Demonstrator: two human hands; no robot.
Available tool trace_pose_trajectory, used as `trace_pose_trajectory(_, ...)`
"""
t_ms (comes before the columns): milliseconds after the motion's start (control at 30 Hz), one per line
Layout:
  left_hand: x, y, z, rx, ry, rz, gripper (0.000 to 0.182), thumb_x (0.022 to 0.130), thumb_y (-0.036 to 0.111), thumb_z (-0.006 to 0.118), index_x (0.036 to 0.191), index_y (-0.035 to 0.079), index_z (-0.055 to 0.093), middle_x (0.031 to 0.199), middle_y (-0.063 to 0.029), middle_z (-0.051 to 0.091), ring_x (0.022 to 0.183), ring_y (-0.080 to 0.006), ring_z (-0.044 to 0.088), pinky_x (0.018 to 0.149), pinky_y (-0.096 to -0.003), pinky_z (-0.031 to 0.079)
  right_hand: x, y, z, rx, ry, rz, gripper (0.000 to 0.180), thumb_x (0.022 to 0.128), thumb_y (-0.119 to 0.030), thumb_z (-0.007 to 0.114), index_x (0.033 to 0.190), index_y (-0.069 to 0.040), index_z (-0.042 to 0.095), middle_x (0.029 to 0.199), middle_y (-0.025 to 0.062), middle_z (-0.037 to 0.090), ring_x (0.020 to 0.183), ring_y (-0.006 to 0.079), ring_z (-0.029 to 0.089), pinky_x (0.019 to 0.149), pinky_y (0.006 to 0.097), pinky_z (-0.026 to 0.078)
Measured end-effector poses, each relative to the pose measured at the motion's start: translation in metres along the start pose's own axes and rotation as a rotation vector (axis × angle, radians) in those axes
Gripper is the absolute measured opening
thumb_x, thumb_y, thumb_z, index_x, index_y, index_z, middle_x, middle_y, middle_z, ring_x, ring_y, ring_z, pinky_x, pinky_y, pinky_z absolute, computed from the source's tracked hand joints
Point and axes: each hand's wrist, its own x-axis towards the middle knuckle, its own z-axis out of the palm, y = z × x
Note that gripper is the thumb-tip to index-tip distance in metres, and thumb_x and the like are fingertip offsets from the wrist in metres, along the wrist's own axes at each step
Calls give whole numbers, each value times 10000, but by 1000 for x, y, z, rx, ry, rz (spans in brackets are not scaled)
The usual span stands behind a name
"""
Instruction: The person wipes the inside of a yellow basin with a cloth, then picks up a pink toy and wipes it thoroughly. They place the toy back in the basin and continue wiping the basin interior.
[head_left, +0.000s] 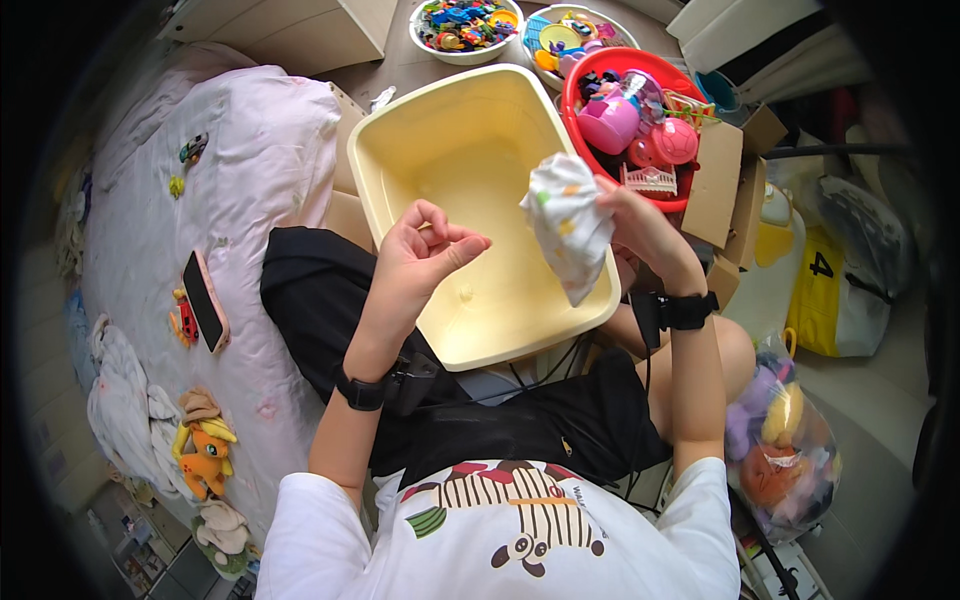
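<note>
A pale yellow plastic tub (487, 187) stands tilted in front of me, with nothing seen inside it. My right hand (637, 221) grips a white cloth (566, 217) with green and orange spots, bunched up and hanging over the tub's right side. Above the tub's left part is my left hand (435, 244), its thumb and fingertips pinched together; whether anything small is between them cannot be told.
A red basin of toys (574, 124) is behind the tub at right, near two white basins of toys (461, 58) and an open cardboard box (712, 184). Left, a bed (255, 150) holds a phone (206, 300) and an orange toy pony (204, 459). A clear bag of plush toys (784, 450) lies right.
</note>
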Motion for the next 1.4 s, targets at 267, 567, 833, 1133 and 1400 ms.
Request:
trace_pose_trajectory(267, 36, 39, -21, 111, 48, 46, 250, 868, 63, 741, 940, 52, 502, 960, -131, 706, 918, -144, 682, 846, -241, 532, 27, 0, 3, -609, 123, 128, 409, 1033, -388, 441, 1256, -63, 553, 1233, 63, 592, 1053, 175, 595, 901, 312, 454)
trace_pose_trajectory(567, 228, 100, -182, 387, 394, 340, 263, 889, 180, 723, 1076, 1, 674, 983, -67, 734, 734, -38, 623, 608, -166, 433, 77, -25, 5, -462, 114, 16, 419, 1036, -401, 428, 1236, -61, 567, 1176, 67, 635, 997, 172, 631, 883, 312, 472)
trace_pose_trajectory(833, 376, 24, -274, 844, 743, 113, 96, 739, 171, 744, 764, 80, 759, 824, -104, 739, 773, -237, 700, 732, -347, 535, 111, -36, 1, -442, 135, 42, 435, 1044, -397, 407, 1240, -41, 561, 1182, 103, 641, 1019, 188, 633, 879, 317, 471)
trace_pose_trajectory(1133, 460, -12, -335, 992, 797, -237, 245, 714, 285, 828, 884, 132, 739, 916, -59, 740, 869, -205, 691, 804, -362, 527, 121, -44, 0, -346, 216, 108, 395, 1051, -331, 416, 1246, -16, 550, 1197, 98, 620, 1060, 181, 606, 926, 309, 430)
trace_pose_trajectory(1400, 556, -74, -404, 1310, 444, -1069, 464, 817, 362, 774, 1185, 90, 692, 1312, -106, 622, 1203, -218, 597, 1027, -364, 453, 115, -47, -10, -282, 276, 210, 360, 1031, -235, 475, 1265, 34, 526, 1208, 123, 610, 1101, 194, 590, 979, 324, 435)
